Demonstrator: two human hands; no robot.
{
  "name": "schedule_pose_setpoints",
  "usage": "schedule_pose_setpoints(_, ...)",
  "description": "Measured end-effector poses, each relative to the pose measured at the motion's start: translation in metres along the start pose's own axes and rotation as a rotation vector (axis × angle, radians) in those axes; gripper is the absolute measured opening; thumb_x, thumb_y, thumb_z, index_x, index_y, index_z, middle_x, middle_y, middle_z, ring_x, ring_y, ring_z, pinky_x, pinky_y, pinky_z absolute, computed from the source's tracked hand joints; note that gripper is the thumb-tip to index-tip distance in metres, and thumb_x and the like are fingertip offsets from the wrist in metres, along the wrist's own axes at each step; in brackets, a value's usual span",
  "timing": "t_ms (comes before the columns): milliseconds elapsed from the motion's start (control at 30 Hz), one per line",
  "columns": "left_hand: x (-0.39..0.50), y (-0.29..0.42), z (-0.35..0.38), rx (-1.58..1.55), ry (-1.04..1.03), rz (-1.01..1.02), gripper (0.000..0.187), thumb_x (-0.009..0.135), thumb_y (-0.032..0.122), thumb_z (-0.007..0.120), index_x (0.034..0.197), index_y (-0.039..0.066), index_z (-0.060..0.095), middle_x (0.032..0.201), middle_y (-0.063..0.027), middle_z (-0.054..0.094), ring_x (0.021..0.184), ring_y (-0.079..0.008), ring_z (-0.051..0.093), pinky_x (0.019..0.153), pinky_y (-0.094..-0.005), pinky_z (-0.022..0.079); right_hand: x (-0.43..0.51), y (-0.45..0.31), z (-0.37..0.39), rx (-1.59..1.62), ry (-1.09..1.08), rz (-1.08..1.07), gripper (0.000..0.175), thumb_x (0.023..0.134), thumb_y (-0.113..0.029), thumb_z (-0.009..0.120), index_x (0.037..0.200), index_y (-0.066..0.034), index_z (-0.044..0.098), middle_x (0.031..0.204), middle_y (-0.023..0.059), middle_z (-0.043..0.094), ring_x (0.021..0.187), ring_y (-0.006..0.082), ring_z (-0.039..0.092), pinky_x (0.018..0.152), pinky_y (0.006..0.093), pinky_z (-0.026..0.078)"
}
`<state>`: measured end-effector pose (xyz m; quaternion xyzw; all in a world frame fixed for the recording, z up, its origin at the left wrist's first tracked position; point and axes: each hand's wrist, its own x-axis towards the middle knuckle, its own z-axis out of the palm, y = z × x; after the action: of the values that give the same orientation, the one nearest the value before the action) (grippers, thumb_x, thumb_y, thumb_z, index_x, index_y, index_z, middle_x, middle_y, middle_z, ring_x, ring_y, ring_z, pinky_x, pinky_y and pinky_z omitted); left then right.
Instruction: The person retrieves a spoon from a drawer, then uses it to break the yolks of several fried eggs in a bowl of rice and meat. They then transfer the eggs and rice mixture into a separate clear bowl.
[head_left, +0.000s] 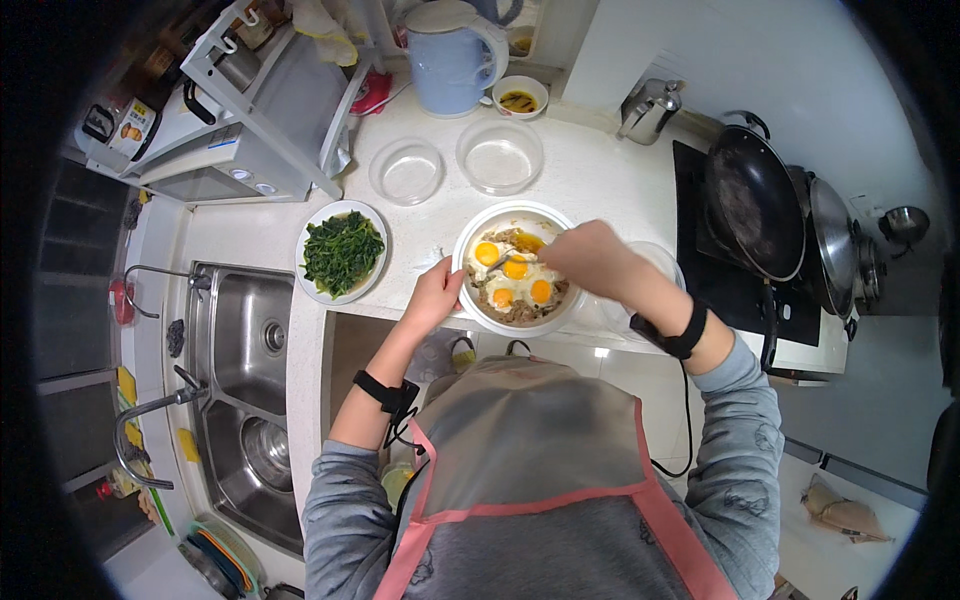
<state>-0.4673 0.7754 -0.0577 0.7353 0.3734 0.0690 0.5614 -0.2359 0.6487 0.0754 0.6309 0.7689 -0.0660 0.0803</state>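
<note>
A round white bowl stands near the counter's front edge. In it lie several eggs with whole yellow yolks and cooked-looking whites, over brown minced food and some amber liquid. My left hand grips the bowl's left rim, thumb on top. Over the right side of the bowl, my right hand is closed around a slim metal utensil, whose end dips among the eggs; its exact kind is unclear. To the left sits a white plate of cooked leafy greens.
Two clear containers sit behind the bowl, near a blue kettle and a small sauce bowl. A wok rests on the black cooktop at right. At left are a steel double sink and a microwave.
</note>
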Motion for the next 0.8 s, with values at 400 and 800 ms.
schedule_pose_setpoints(400, -0.001, -0.001, 0.002, -0.023, 0.017, 0.009, 0.023, 0.096, 0.015, 0.05, 0.109, -0.002, 0.056, 0.065, -0.0052, 0.06, 0.049, -0.0096, 0.056, 0.046, -0.0249, 0.045, 0.031, 0.053, 0.036, 0.167, -0.203, 0.186, 0.015, 0.077, -0.021, 0.065, 0.076, -0.008, 0.072, 0.076, 0.014, 0.068, 0.074, 0.0304, 0.068, 0.063, 0.0396, 0.054)
schedule_pose_setpoints(800, -0.002, 0.0, 0.006, -0.118, 0.042, 0.014, 0.02, 0.096, 0.013, 0.05, 0.107, -0.002, 0.056, 0.061, -0.0045, 0.059, 0.045, -0.0094, 0.054, 0.042, -0.0248, 0.043, 0.025, 0.039, 0.038, 0.302, -0.244, 0.139, 0.016, 0.08, -0.024, 0.063, 0.077, -0.0088, 0.07, 0.074, 0.0104, 0.067, 0.07, 0.03, 0.065, 0.063, 0.0399, 0.05)
